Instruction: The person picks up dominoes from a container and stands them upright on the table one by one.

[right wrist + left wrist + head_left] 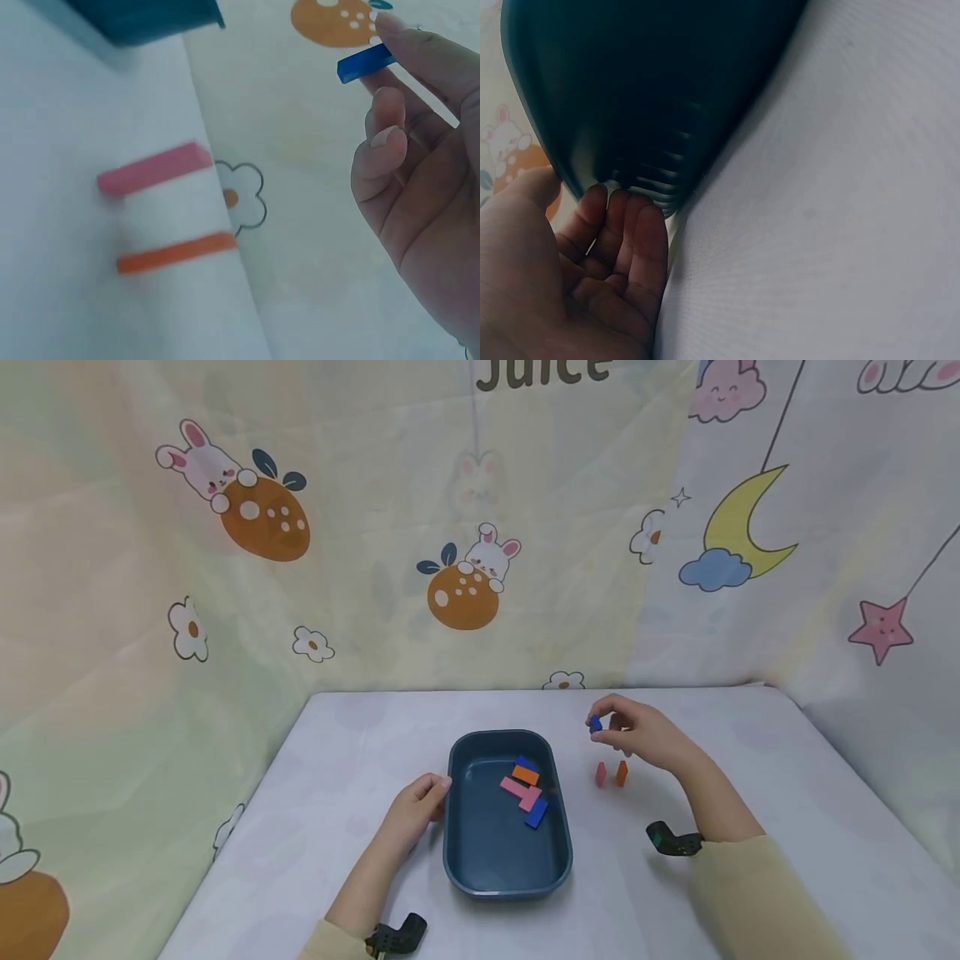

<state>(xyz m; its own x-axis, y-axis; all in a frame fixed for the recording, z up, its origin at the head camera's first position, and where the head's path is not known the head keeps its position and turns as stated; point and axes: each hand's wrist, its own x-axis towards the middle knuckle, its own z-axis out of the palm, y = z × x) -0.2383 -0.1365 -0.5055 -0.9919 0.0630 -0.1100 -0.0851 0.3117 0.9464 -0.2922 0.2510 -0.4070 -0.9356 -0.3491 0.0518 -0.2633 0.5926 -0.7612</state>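
We pinch a blue block (363, 64) by its end
Our right hand (639, 732) holds it aloft near a pink block (601, 774) and an orange block (622, 773); our left hand (417, 803) grips the tray (480, 856) by its side. We do best pinching lightly and bracing the tray without tipping it.

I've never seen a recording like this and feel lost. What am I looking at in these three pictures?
There's no machine here, just a person's bare hands. The widest picture comes from a camera worn on the head; the other two come from one camera on each wrist. On the white table sits a dark blue tray with small coloured blocks inside. The left hand holds its edge. The right hand pinches a blue block. Near that hand, a pink block and an orange block stand outside the tray.
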